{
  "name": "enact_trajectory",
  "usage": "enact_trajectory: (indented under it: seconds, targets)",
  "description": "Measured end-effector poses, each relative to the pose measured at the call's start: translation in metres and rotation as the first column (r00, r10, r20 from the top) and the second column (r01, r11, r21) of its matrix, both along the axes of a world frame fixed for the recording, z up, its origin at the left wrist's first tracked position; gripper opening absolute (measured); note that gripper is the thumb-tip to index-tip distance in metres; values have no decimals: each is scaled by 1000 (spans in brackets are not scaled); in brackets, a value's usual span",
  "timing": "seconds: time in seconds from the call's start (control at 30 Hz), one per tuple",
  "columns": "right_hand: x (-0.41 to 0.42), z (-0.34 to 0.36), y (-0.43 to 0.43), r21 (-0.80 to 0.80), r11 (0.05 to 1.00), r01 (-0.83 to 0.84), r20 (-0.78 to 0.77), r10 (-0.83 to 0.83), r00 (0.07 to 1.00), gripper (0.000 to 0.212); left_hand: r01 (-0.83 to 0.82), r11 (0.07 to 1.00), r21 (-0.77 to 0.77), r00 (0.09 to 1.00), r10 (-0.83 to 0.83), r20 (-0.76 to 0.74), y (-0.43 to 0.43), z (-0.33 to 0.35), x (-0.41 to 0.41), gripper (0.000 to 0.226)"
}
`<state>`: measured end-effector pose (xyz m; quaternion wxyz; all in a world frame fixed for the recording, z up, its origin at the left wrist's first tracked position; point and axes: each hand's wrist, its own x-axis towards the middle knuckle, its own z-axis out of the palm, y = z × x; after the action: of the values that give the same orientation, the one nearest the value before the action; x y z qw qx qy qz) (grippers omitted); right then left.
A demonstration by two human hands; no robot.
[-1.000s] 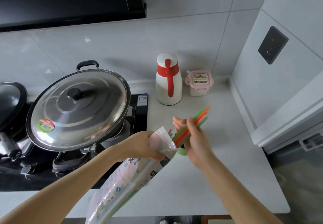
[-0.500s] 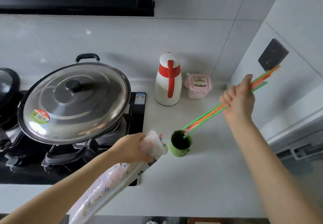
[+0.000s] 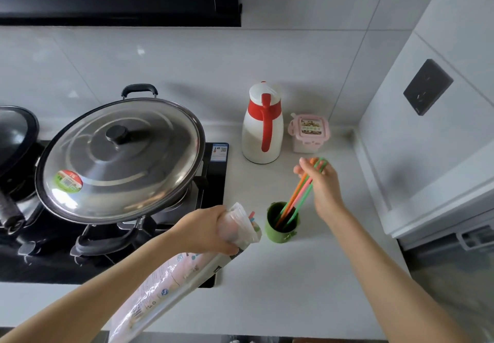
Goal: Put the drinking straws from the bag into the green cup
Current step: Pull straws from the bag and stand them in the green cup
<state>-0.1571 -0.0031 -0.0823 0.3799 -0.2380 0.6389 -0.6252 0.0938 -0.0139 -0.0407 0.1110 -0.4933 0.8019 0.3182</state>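
A bundle of orange, pink and green straws [image 3: 296,195] leans with its lower ends inside the green cup [image 3: 278,231] on the white counter. My right hand [image 3: 324,185] is above and to the right of the cup, its fingers closed around the straws' upper ends. Left of the cup, my left hand [image 3: 203,229] grips the plastic straw bag [image 3: 171,284] just below its open mouth. The bag slants down toward the lower left. A few straw tips [image 3: 251,215] stick out of its mouth, right beside the cup.
A wok under a steel lid [image 3: 120,155] sits on the black gas stove [image 3: 213,198] to the left. Behind the cup stand a white and red thermos jug [image 3: 263,126] and a pink lidded box [image 3: 310,132]. A white appliance [image 3: 441,182] bounds the counter on the right.
My right hand pulled the straws out of the bag, swung them up to the right, then brought them down so their lower ends now stand in the cup. The left hand kept hold of the bag.
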Motion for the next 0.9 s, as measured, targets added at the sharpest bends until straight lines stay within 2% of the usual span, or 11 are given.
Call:
enact_trajectory:
  seconds: [0.07, 0.1, 0.17, 0.23, 0.27, 0.3, 0.37, 0.4, 0.47, 0.67, 0.9]
  targets:
    - [-12, 14, 0, 74, 997, 9, -145, 2, 989, 23, 12, 1000, 16, 1000, -12, -14, -1, -1, -2, 54]
    - [-17, 21, 2, 135, 989, 53, -311, -8, 950, 39, 22, 1000, 22, 1000, -22, -17, -2, -1, -3, 56]
    - [-21, 34, 11, 135, 967, 215, -694, -63, 717, 58, 41, 998, 36, 999, -40, -25, -3, -1, -5, 58]
    - [-13, 46, 26, -45, 966, 256, -827, -179, 532, 48, 57, 997, 49, 997, -55, -46, -4, 0, -7, 58]
    - [-6, 49, 34, -75, 979, 192, -811, -172, 560, 35, 61, 997, 54, 996, -58, -61, -5, 2, -8, 57]
    - [4, 51, 43, -38, 997, 64, -747, -71, 661, 23, 62, 996, 59, 995, -58, -76, -6, 3, -9, 56]
    - [26, 50, 59, 171, 935, -310, -481, 353, 802, 19, 61, 996, 69, 993, -54, -103, -8, 5, -12, 55]
    - [35, 45, 63, 237, 856, -459, -351, 516, 781, 25, 60, 996, 71, 992, -52, -111, -9, 6, -13, 55]
    - [45, 35, 66, 259, 757, -600, -260, 653, 711, 37, 68, 996, 62, 991, -60, -120, -9, 8, -15, 54]
    - [53, 26, 65, 143, 728, -670, -312, 676, 668, 21, 81, 993, 81, 986, -68, -152, -11, 9, -13, 51]
    - [59, 22, 63, 151, 763, -628, -384, 631, 674, 28, 84, 983, 162, 978, -50, -201, -10, 11, -16, 48]
